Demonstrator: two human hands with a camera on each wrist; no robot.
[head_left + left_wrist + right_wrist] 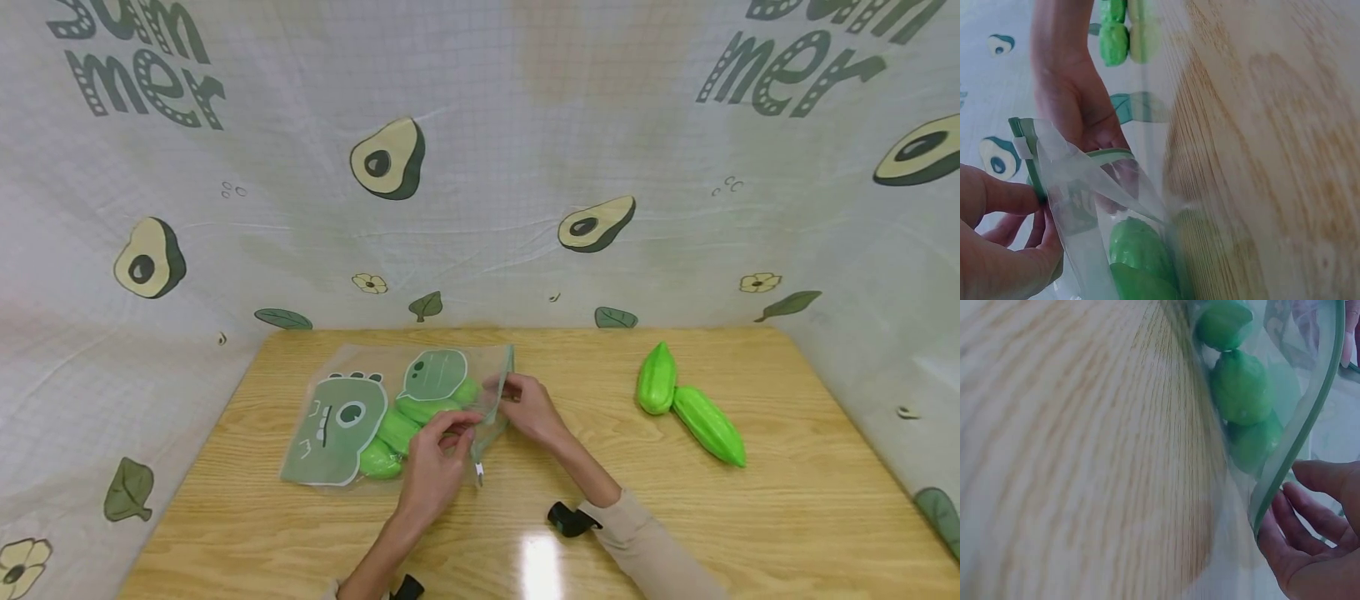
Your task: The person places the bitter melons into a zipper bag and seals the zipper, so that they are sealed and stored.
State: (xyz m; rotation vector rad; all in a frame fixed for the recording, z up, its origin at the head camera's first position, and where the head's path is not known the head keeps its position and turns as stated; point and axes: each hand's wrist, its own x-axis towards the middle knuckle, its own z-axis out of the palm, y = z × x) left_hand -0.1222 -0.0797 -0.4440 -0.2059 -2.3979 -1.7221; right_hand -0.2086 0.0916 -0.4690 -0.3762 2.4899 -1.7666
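Note:
A clear zipper bag [330, 450] with green cartoon print lies on the table, its open end toward the right. Several glossy green ribbed fruits, resembling star fruit [396, 430], are inside. My left hand [435, 467] pinches the near part of the bag's mouth between thumb and fingers, close to the white slider [1022, 148]. At the far part of the mouth, my right hand [531, 408] grips the green-edged rim [1300, 434] with thumb and fingertips. Some right fingertips show through the clear film in the left wrist view. The bag's mouth is spread between both hands.
Two more green ribbed fruits, one upright-lying [657, 379] and one slanted [708, 425], touch end to end on the right of the wooden table [780, 517]. A white avocado-print cloth [480, 167] hangs behind and along both sides.

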